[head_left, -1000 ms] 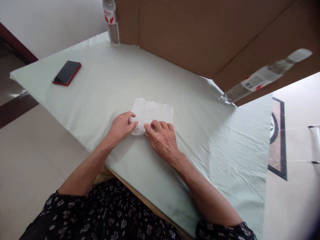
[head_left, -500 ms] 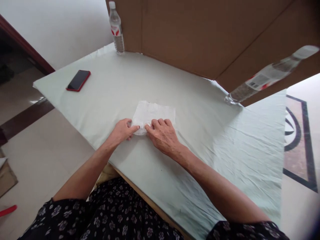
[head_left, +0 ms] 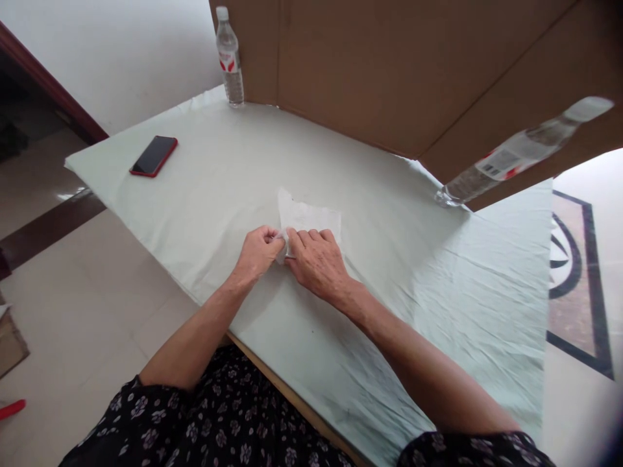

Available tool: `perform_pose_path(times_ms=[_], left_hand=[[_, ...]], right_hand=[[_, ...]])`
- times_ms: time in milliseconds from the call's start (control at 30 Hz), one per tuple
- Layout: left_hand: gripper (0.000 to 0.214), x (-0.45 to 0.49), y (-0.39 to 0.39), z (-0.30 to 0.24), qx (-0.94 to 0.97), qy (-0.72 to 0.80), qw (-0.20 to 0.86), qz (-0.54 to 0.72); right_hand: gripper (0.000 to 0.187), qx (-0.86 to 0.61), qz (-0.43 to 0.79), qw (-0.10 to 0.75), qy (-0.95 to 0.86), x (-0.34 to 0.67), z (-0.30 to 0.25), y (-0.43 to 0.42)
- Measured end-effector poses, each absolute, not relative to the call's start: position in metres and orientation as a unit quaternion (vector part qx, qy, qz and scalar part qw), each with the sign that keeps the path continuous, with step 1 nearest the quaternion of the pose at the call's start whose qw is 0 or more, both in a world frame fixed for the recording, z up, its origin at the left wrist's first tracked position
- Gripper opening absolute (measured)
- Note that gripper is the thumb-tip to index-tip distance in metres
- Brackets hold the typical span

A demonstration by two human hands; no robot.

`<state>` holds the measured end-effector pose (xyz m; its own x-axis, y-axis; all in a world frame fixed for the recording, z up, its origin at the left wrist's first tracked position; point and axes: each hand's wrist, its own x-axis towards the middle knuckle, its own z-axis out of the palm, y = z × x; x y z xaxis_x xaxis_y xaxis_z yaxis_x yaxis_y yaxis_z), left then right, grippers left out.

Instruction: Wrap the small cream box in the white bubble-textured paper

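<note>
A thin white sheet that looks like tissue paper (head_left: 311, 215) lies on the cloth-covered table. Its left part is gathered and lifted where my left hand (head_left: 261, 250) pinches it between thumb and fingers. On its near edge rests my right hand (head_left: 316, 259), fingers curled over the paper and thumb close to the left fingertips. The two hands almost meet at the bunched corner. What lies beneath the right palm is hidden.
A dark phone with a red edge (head_left: 154, 155) lies at the table's left. Two water bottles, one far left (head_left: 230, 61) and one right (head_left: 516, 159), stand by a brown cardboard panel (head_left: 360, 71). Pale green cloth (head_left: 389, 363) covers the table.
My left hand has moved right and closed on the paper's left edge, pulling it up and inward. The right hand stays almost in place. The view has shifted slightly.
</note>
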<state>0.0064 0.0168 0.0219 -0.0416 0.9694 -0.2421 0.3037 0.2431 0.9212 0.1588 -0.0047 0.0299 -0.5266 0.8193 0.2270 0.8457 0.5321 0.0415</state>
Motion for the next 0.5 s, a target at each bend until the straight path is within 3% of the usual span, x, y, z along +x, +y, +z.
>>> perform_pose_path(times_ms=[333, 500], left_hand=[[0.019, 0.003, 0.011, 0.046, 0.694, 0.51, 0.446, 0.245], [0.024, -0.003, 0.012, 0.045, 0.793, 0.462, 0.345, 0.196]], right_hand=[[0.06, -0.487, 0.046, 0.132, -0.862, 0.177, 0.035, -0.01], [0.047, -0.467, 0.071, 0.224, -0.853, 0.196, 0.042, -0.02]])
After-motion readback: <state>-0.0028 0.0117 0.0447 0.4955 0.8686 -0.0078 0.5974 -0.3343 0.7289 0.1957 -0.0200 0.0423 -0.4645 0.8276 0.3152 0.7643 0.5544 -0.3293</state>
